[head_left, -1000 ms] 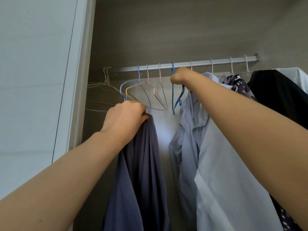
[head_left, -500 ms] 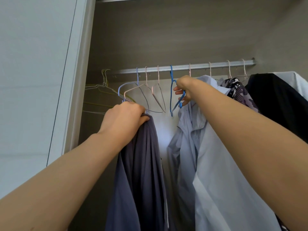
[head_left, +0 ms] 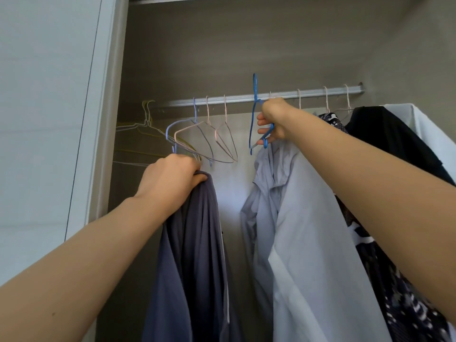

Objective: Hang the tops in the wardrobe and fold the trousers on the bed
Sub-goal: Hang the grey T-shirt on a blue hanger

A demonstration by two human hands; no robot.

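Note:
Inside the open wardrobe my left hand grips the top of a dark blue-grey top, which hangs down from my fist below the rail. My right hand grips a blue wire hanger. The hanger's hook stands above the rail and is off it. A pale blue shirt hangs right under that hand.
Several empty wire hangers hang on the left part of the rail, some yellow and white ones at the far left. A patterned dark garment and a black one hang at the right. The white wardrobe door stands at my left.
My right hand came down from the rail, took hold of the blue hanger and lifted it, so its hook now stands above the rail. The left hand kept its hold on the dark top.

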